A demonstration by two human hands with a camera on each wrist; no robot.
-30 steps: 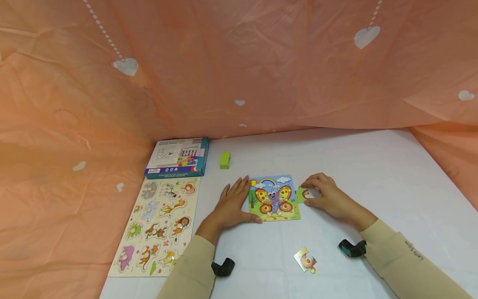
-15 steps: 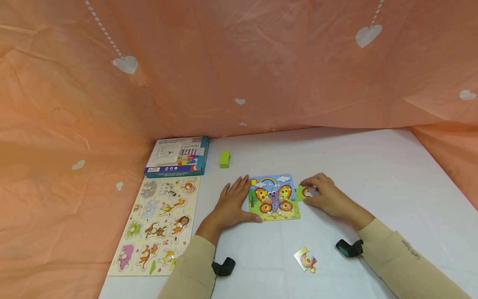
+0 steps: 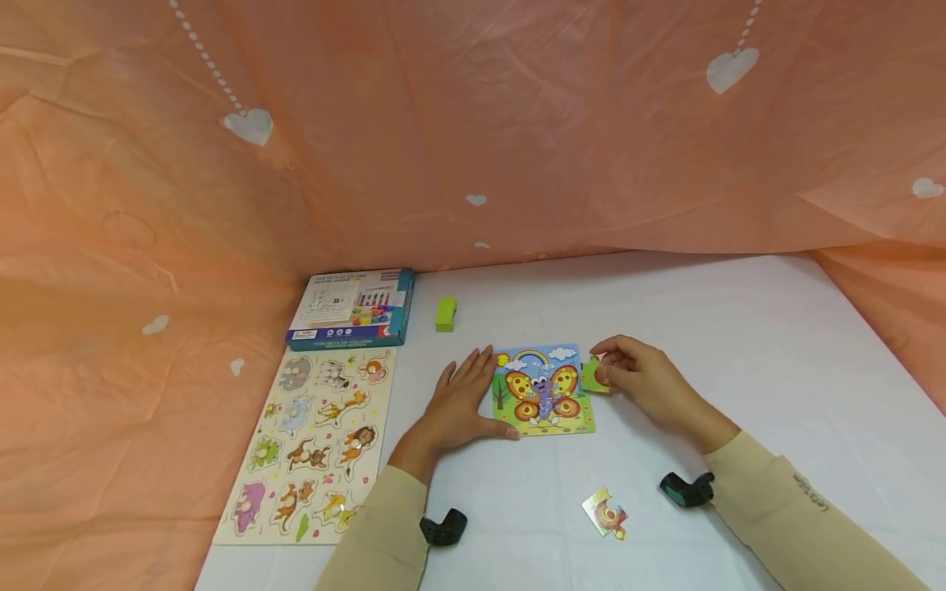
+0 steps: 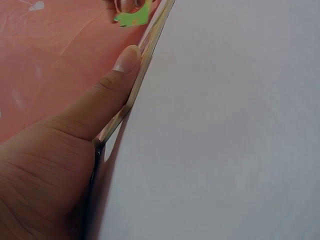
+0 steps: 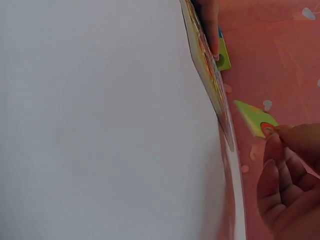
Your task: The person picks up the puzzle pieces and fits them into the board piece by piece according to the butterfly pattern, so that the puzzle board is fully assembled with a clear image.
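A square butterfly puzzle (image 3: 544,390) lies on the white table. Along its left side rests my left hand (image 3: 460,406), fingers spread and straight, with the thumb (image 4: 115,82) on the near edge. At the puzzle's right side my right hand (image 3: 654,382) pinches a green puzzle piece (image 3: 594,376) between thumb and fingers. In the right wrist view this green piece (image 5: 255,119) is tilted and held off the table, apart from the puzzle; the fingers cover part of it. Closer to the person lies a loose puzzle piece (image 3: 606,513) with an orange swirl.
An animal peg board (image 3: 310,447) lies on the left, below a flat teal-edged box (image 3: 352,310). A small lime-green block (image 3: 446,314) stands behind the puzzle. Orange cloth (image 3: 473,123) with white hearts hangs around the table.
The green piece has been raised and tilted, and has shifted slightly left toward the puzzle in my right hand. My left hand and the loose swirl piece stay where they were.
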